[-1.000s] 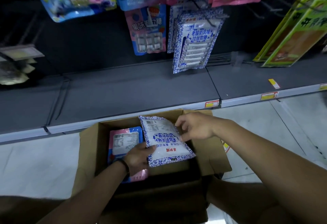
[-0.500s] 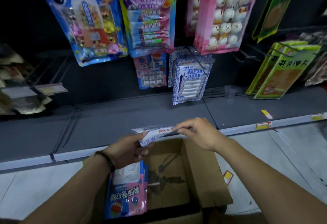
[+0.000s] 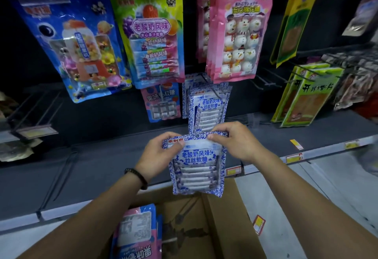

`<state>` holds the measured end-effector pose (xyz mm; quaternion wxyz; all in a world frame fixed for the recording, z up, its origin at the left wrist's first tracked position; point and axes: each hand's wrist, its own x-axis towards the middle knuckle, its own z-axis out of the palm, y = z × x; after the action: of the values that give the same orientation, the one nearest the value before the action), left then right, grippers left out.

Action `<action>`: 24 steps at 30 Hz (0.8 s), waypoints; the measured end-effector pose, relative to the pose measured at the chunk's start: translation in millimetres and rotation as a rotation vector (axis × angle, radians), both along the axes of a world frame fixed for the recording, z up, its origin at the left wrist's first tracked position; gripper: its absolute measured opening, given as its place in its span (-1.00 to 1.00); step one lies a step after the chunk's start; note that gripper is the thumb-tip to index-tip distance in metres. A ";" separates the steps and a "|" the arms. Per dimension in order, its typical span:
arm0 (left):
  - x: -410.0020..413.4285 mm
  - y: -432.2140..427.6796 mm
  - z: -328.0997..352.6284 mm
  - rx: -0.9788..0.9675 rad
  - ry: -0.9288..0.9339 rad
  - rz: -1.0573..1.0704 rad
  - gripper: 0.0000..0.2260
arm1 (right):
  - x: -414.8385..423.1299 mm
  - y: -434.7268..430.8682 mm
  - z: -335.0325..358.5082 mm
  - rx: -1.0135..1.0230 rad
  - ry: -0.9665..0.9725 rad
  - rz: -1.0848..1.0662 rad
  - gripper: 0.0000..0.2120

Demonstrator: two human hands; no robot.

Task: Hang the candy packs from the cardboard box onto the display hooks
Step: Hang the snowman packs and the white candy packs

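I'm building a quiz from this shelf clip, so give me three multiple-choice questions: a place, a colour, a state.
1. Where is the held pack? A) just below the matching hung packs B) on a hook C) on the floor
2. What colour are the snowman packs? A) green B) pink C) black
3. The cardboard box is: A) taped shut B) upside down C) open
Answers: A, left hand and right hand hold it under them; B, pink fronts; C, its inside shows.

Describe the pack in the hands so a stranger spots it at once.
Find the cardboard box at the bottom. Above it, the left hand and right hand pinch the top of a blue-and-white patterned pack. Unlike the matching packs hooked behind it, it is on no hook.
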<state>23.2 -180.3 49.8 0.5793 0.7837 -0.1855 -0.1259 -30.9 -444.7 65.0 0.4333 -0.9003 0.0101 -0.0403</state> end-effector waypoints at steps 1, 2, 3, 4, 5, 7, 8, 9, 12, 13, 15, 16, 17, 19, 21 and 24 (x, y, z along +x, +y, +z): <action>2.5 -8.7 2.5 0.001 -0.031 0.018 -0.92 | 5.1 -6.2 0.1 0.015 -0.014 -0.024 -0.91; 6.8 -15.8 4.7 -0.003 -0.042 0.028 -0.89 | 10.4 -12.2 0.8 0.041 -0.016 -0.058 -0.89; 11.1 -23.5 8.5 0.007 -0.052 0.029 -0.86 | 15.2 -19.1 2.1 0.073 -0.015 -0.088 -0.85; 16.9 -31.2 11.4 0.017 -0.060 0.030 -0.85 | 20.1 -27.0 2.5 0.115 -0.011 -0.119 -0.84; 23.7 -38.5 13.8 0.032 -0.067 0.029 -0.82 | 24.6 -34.1 3.5 0.162 -0.007 -0.152 -0.82; 37.5 -54.4 16.6 0.069 -0.069 0.048 -0.76 | 36.5 -48.0 1.5 0.257 -0.018 -0.227 -0.71; 44.1 -63.5 16.5 0.082 -0.071 0.069 -0.72 | 43.4 -54.7 -1.4 0.292 -0.027 -0.266 -0.66; 51.4 -72.9 15.3 0.091 -0.074 0.078 -0.68 | 49.8 -60.5 -3.0 0.321 -0.034 -0.296 -0.65; 68.8 -98.9 14.5 0.149 -0.123 0.082 -0.69 | 71.8 -75.9 -11.4 0.396 -0.047 -0.367 -0.69; 74.8 -106.7 13.9 0.172 -0.139 0.084 -0.70 | 78.5 -80.1 -14.6 0.401 -0.060 -0.387 -0.68; 89.0 -118.8 10.5 0.185 -0.150 0.100 -0.72 | 91.0 -86.5 -19.5 0.399 -0.104 -0.410 -0.68; 93.9 -124.7 10.6 0.178 -0.149 0.118 -0.73 | 97.2 -89.9 -21.6 0.404 -0.117 -0.431 -0.68; 98.0 -130.5 10.6 0.165 -0.153 0.142 -0.73 | 102.6 -94.1 -22.7 0.408 -0.133 -0.447 -0.69; 104.5 -142.9 8.1 0.152 -0.185 0.178 -0.73 | 109.2 -101.8 -21.9 0.406 -0.174 -0.487 -0.72; 108.6 -152.5 4.2 0.150 -0.205 0.199 -0.70 | 112.7 -104.1 -20.1 0.398 -0.203 -0.511 -0.73; 118.9 -159.8 -2.7 0.152 -0.176 0.239 -0.64 | 117.6 -102.9 -18.8 0.394 -0.220 -0.531 -0.74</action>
<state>142.1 -340.2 47.1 0.5106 0.8498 -0.1310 -0.0007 86.7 -547.6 46.2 0.5717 -0.7555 0.2048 -0.2459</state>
